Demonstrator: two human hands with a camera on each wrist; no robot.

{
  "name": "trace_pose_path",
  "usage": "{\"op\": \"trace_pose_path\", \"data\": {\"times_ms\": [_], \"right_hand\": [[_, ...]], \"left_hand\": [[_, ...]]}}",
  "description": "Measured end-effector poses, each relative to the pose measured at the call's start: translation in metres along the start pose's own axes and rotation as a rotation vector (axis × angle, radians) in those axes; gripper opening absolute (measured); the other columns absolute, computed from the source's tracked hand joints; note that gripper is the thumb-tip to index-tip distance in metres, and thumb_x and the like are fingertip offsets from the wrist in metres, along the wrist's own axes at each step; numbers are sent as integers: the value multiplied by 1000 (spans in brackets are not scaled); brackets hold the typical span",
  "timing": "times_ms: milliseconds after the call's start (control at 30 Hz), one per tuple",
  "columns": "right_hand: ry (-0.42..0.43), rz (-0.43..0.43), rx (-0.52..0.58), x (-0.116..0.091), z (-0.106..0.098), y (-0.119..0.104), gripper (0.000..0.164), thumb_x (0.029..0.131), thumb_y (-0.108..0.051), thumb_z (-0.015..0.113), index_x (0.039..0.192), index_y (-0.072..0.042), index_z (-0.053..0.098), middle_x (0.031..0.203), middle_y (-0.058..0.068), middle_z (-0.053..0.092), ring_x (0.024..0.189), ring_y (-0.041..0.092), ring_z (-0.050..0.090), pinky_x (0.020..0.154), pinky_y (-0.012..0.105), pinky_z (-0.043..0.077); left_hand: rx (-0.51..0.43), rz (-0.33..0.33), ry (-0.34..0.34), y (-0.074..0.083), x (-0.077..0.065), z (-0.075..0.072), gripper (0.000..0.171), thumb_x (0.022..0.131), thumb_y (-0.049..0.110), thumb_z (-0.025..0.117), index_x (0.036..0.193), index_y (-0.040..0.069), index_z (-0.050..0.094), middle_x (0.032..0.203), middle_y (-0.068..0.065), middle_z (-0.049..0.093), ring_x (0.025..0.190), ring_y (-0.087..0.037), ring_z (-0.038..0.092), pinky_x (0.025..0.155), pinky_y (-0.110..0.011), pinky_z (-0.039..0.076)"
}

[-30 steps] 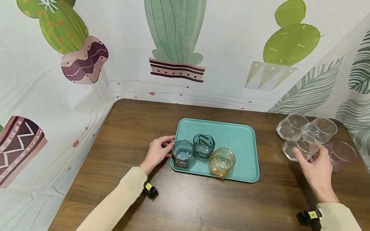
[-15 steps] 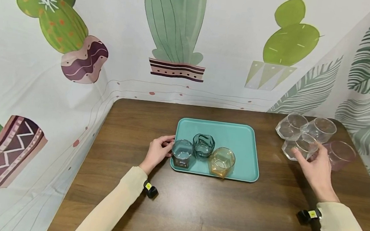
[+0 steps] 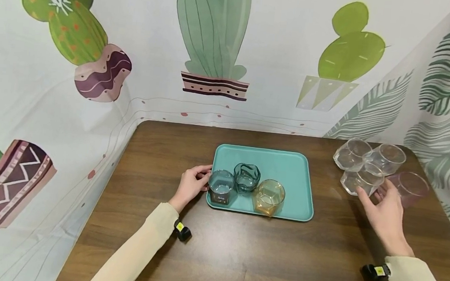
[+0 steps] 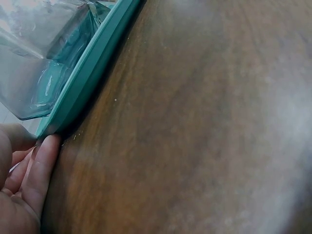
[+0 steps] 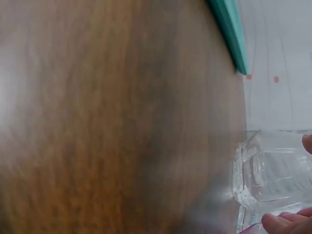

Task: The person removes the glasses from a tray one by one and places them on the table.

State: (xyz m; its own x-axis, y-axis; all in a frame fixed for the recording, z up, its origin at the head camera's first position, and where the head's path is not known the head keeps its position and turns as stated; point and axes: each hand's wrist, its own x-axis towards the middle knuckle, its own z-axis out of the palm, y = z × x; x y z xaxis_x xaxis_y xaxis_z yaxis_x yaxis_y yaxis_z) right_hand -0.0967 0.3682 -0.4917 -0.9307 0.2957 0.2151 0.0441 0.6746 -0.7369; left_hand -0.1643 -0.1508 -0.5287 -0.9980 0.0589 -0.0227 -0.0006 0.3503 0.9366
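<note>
My left hand (image 3: 190, 186) pinches the left rim of a teal tray (image 3: 296, 178); in the left wrist view, thumb and fingers meet at the tray's edge. On that tray stand a blue-grey glass (image 3: 221, 185), a dark green glass (image 3: 246, 180) and an amber glass (image 3: 269, 200). At the right, the thumb and fingers of my right hand (image 3: 388, 215) are spread beside the front clear glass (image 3: 355, 182), which stands on the table. Whether a fingertip still touches this glass (image 5: 278, 170) cannot be told.
Behind the front glass are two more clear glasses, one at left (image 3: 351, 156) and one at right (image 3: 389, 160). A pink glass (image 3: 412, 190) stands right of my right hand. The brown wooden table (image 3: 247, 258) meets a cactus-printed cloth (image 3: 279, 74) at the back.
My right hand has loosened from the front clear glass and drawn back a little toward me. The left hand, the tray and its glasses look the same.
</note>
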Motion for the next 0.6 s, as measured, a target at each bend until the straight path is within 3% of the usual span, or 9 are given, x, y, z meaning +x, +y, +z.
{"op": "trace_pose_path", "data": {"times_ms": [67, 133, 233, 300, 367, 500, 600], "right_hand": [[13, 10, -1, -4, 0, -3, 65, 99, -19, 70, 150, 8, 42, 141, 37, 52, 129, 50, 52, 96, -2, 40], [34, 9, -2, -8, -1, -7, 63, 98, -17, 70, 150, 8, 43, 139, 36, 52, 127, 47, 54, 94, -2, 40], [102, 2, -21, -14, -1, -14, 61, 96, -14, 72, 147, 8, 46, 134, 30, 54, 113, 20, 60, 88, -4, 39], [164, -14, -25, -18, -2, -19, 59, 94, -11, 72, 145, 8, 48, 128, 22, 55, 102, -1, 54, 85, -4, 38], [211, -43, -19, -21, -1, -23, 57, 92, -8, 72, 142, 9, 49, 120, 14, 54, 94, -11, 46, 83, -4, 38], [241, -131, 13, -25, 0, -33, 52, 91, -3, 71, 137, 10, 52, 111, 1, 52, 93, -13, 46, 83, -1, 38], [210, -174, 28, -28, 4, -44, 50, 91, -2, 71, 137, 10, 53, 112, 7, 55, 96, -13, 46, 84, 0, 39]], "left_hand": [[-1, 0, 4, -1, -1, 0, 28, 100, 6, 70, 127, 6, 74, 105, -14, 73, 78, -13, 67, 60, -27, 65], [-1, 1, 7, -1, -1, 0, 28, 100, 6, 70, 127, 6, 75, 105, -14, 73, 79, -13, 67, 60, -27, 65], [-1, 0, 10, 0, -1, 0, 28, 99, 5, 70, 127, 6, 75, 105, -14, 73, 79, -13, 67, 60, -27, 65], [0, 1, 10, 0, -1, 1, 28, 99, 5, 70, 127, 6, 75, 105, -14, 73, 79, -14, 67, 60, -27, 65], [2, -1, 9, 0, -1, 1, 28, 99, 6, 70, 127, 7, 75, 104, -13, 73, 80, -14, 67, 61, -28, 65], [0, 1, 9, -1, 0, 1, 28, 99, 6, 70, 127, 7, 75, 104, -13, 72, 80, -14, 67, 61, -28, 65], [-6, 1, 7, -2, 0, 0, 28, 99, 6, 70, 127, 7, 75, 104, -13, 73, 79, -14, 67, 60, -28, 65]]}}
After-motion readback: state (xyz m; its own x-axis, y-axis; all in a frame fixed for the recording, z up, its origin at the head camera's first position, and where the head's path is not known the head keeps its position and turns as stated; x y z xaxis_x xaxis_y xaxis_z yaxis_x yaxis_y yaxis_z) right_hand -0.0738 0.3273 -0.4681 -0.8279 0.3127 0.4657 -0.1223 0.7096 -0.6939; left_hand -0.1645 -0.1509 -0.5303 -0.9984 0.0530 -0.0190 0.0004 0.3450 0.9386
